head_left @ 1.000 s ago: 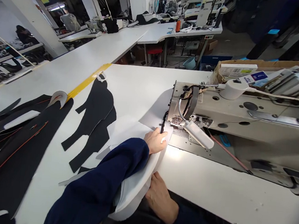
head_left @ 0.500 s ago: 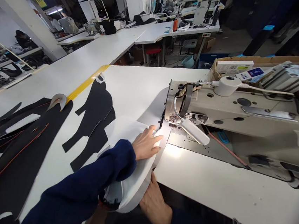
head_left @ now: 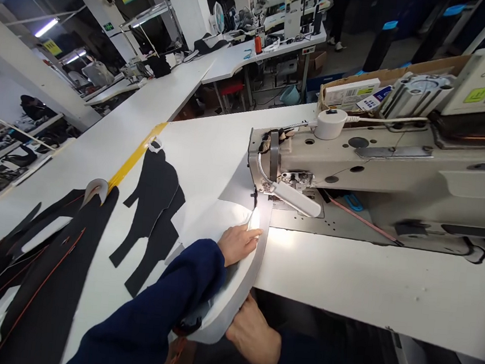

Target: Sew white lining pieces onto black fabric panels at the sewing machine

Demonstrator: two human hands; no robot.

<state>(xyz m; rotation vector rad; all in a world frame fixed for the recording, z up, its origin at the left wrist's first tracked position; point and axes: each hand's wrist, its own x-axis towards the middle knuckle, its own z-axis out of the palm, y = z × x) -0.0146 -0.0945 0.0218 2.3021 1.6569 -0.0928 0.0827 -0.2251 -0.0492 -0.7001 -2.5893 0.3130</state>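
Observation:
A curved pale grey-white fabric piece (head_left: 242,296) runs from the table edge up to the needle area of the sewing machine (head_left: 296,158). My left hand (head_left: 238,246) lies on top of it, fingers stretched toward the machine and closer together, pressing beside a raised white fold. Lower down, my right hand (head_left: 253,335) is closed around the fabric's outer edge, its fingertips hidden underneath. The machine's white lamp (head_left: 296,198) lights the spot by the presser foot. Part of the fabric's underside near my left sleeve looks dark.
Flat black cut pieces (head_left: 153,213) lie left of my arm. Further left is a pile of black pieces with orange piping (head_left: 58,267). Yellow tape (head_left: 137,155) crosses the white table (head_left: 202,149). A cardboard box (head_left: 326,93) of parts stands behind the machine.
My left hand has moved slightly down along the fabric, away from the needle area, and its fingers have drawn together. My right hand stays at the edge. The camera view has shifted.

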